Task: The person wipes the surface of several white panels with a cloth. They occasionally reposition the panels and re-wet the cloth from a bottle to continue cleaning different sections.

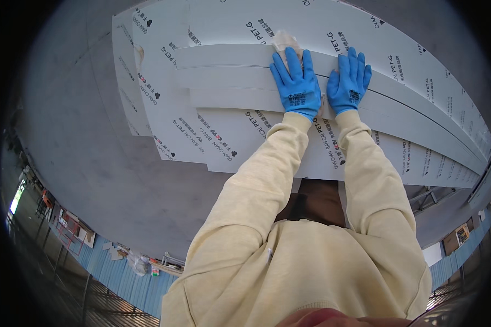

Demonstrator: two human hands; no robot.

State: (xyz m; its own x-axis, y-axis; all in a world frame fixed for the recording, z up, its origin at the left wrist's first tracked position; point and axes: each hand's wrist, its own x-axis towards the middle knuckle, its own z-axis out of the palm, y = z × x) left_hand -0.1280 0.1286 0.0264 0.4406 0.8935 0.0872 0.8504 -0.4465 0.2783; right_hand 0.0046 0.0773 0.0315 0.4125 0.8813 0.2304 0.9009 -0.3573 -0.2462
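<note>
Both my hands wear blue gloves and press down flat, side by side, on long pale grey strips (229,98). My left hand (297,84) has its fingers stretched out, the tips next to a crumpled whitish piece (285,40), perhaps cloth or tape, partly hidden under the hand. My right hand (350,82) lies with fingers extended and thumb apart, just right of the left one. The strips run left to right beneath the palms, with a dark seam between them. Under them are large white panels (213,122) covered in printed film.
The panels lie on a grey floor (93,163), their left edges stepped. A metal frame piece (430,199) is at the right. Behind me, along a blue corrugated wall (106,267), are a clear plastic bag (139,265) and assorted boards.
</note>
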